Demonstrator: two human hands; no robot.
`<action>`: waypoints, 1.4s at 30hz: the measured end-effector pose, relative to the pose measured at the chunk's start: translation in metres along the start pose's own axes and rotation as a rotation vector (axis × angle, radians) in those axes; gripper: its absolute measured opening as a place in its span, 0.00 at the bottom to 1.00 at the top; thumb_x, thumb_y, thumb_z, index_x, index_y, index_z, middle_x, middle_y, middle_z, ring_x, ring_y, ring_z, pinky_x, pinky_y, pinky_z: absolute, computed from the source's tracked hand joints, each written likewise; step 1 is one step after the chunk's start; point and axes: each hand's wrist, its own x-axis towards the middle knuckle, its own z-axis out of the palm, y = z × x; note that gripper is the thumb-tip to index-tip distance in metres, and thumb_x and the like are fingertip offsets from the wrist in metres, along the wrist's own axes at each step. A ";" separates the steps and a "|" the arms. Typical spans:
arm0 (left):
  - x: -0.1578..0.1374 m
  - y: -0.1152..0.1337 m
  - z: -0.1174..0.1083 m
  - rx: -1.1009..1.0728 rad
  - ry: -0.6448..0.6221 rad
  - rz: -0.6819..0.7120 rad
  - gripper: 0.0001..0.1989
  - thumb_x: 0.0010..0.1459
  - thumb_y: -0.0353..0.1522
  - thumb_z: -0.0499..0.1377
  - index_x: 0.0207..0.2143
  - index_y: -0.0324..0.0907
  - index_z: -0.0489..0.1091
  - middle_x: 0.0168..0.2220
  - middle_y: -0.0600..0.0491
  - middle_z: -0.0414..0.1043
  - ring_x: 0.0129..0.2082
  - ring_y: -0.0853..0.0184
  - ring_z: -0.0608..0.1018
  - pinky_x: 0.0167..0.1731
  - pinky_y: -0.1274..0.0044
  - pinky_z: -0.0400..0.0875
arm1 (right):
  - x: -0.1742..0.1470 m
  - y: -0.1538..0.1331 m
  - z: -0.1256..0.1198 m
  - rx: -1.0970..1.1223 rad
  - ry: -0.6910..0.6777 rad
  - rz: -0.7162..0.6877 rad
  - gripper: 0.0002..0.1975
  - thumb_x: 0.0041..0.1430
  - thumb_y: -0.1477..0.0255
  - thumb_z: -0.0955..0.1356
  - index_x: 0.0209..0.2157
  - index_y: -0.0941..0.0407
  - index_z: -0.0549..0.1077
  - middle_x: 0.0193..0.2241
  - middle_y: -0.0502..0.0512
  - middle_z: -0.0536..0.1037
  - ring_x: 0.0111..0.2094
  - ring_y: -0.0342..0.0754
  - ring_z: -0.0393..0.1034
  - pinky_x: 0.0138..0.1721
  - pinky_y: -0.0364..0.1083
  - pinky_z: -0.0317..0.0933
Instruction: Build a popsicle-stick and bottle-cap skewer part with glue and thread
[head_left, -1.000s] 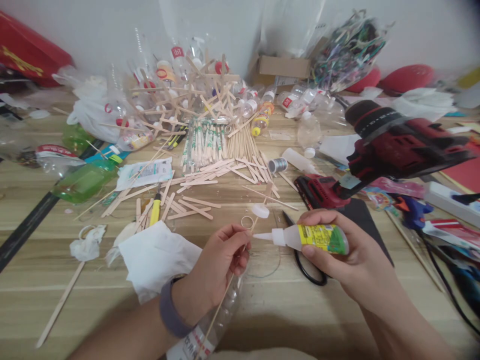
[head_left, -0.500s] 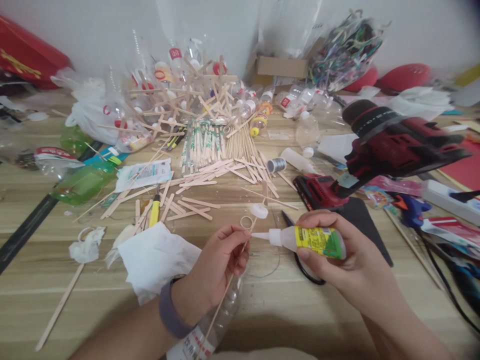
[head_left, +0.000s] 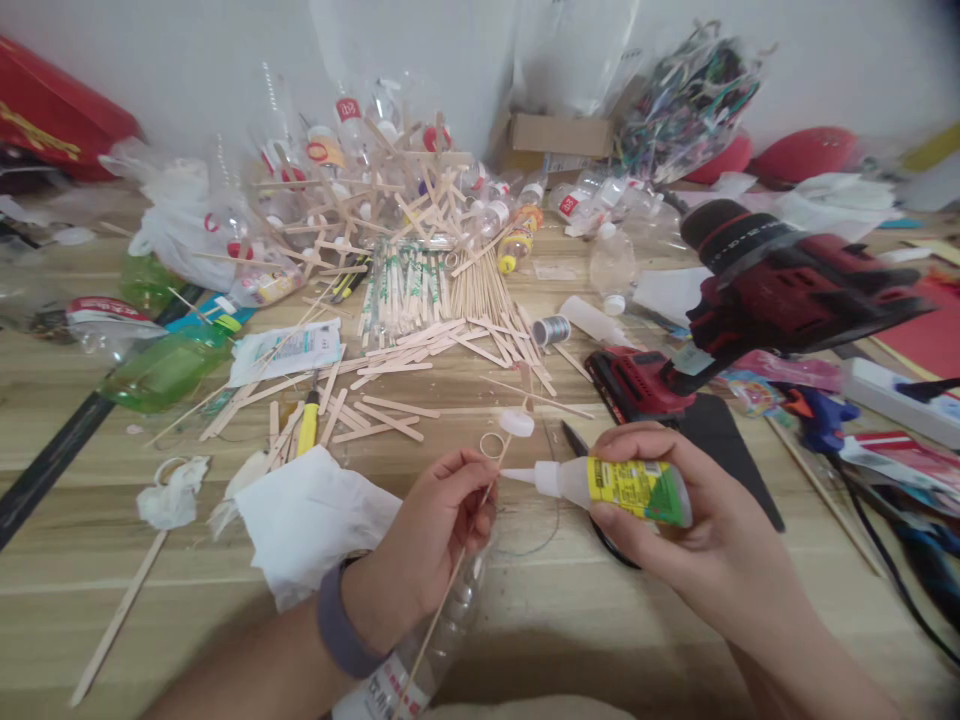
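Observation:
Between the thumb and fingers of my left hand (head_left: pixel 450 510) is a thin wooden stick (head_left: pixel 433 632), running slantwise along a clear plastic bottle (head_left: pixel 459 610). A white bottle cap (head_left: pixel 517 423) sits at the stick's upper end, with a small ring (head_left: pixel 492 445) beside it. My right hand (head_left: pixel 690 530) is closed round a glue bottle (head_left: pixel 630 488) with a yellow and green label, tipped sideways. Its white nozzle (head_left: pixel 519 476) points left and meets the stick close to my left fingertips. Whether glue is flowing I cannot tell.
A red cordless drill (head_left: pixel 780 290) stands right of centre, near partly hidden scissors (head_left: pixel 576 440). Loose craft sticks (head_left: pixel 390 415), a yellow utility knife (head_left: pixel 308 425) and a tissue (head_left: pixel 311 515) lie on the left. Plastic bottles (head_left: pixel 349 125) crowd the back; a glue gun (head_left: pixel 821 415) lies right.
The glue bottle has shifted very slightly left, its nozzle still at the stick. My left hand holds the stick almost unmoved.

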 end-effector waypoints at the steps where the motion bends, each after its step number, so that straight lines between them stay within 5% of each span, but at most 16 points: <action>1: 0.000 0.000 0.000 -0.005 -0.001 0.001 0.10 0.45 0.33 0.65 0.23 0.41 0.65 0.19 0.62 0.63 0.14 0.79 0.63 0.13 0.85 0.52 | 0.000 0.001 -0.001 -0.015 -0.012 -0.009 0.11 0.54 0.68 0.72 0.39 0.50 0.69 0.36 0.52 0.73 0.35 0.49 0.73 0.33 0.43 0.68; 19: 0.001 -0.001 0.000 -0.017 0.038 -0.010 0.10 0.46 0.33 0.65 0.24 0.40 0.66 0.18 0.61 0.64 0.14 0.79 0.63 0.14 0.85 0.53 | 0.007 -0.024 0.007 -0.300 -0.056 -0.290 0.13 0.55 0.75 0.68 0.42 0.51 0.64 0.36 0.52 0.73 0.35 0.47 0.73 0.36 0.43 0.68; 33: 0.006 0.000 0.000 -0.121 0.010 -0.110 0.09 0.53 0.30 0.59 0.21 0.39 0.66 0.18 0.60 0.61 0.15 0.80 0.59 0.14 0.86 0.49 | 0.041 -0.012 0.022 0.102 -0.229 -0.256 0.19 0.51 0.77 0.71 0.43 0.49 0.65 0.39 0.52 0.77 0.38 0.50 0.75 0.36 0.47 0.69; 42: 0.009 -0.003 -0.003 -0.083 0.029 -0.082 0.08 0.49 0.31 0.63 0.22 0.39 0.66 0.17 0.61 0.59 0.17 0.78 0.59 0.16 0.84 0.46 | 0.043 -0.006 0.023 0.107 -0.253 -0.327 0.20 0.50 0.77 0.72 0.43 0.49 0.64 0.36 0.52 0.78 0.35 0.49 0.76 0.33 0.45 0.69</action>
